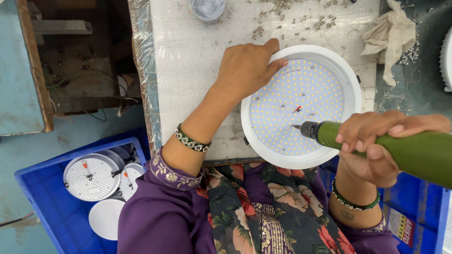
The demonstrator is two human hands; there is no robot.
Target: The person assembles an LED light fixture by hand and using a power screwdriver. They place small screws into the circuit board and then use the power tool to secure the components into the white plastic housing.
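Meanwhile, the left hand [247,66] pressed open fingers on the round LED panel [301,107] rim; the right hand [372,146] gripped the green electric screwdriver [414,153].

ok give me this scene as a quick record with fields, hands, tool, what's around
left hand: left hand rests on the rim of the round white light panel
right hand: right hand grips the green power screwdriver, tip at the panel's middle
surface: white foam pad
loose parts: small screws
beside: crumpled cloth
below left: blue crate with round white parts
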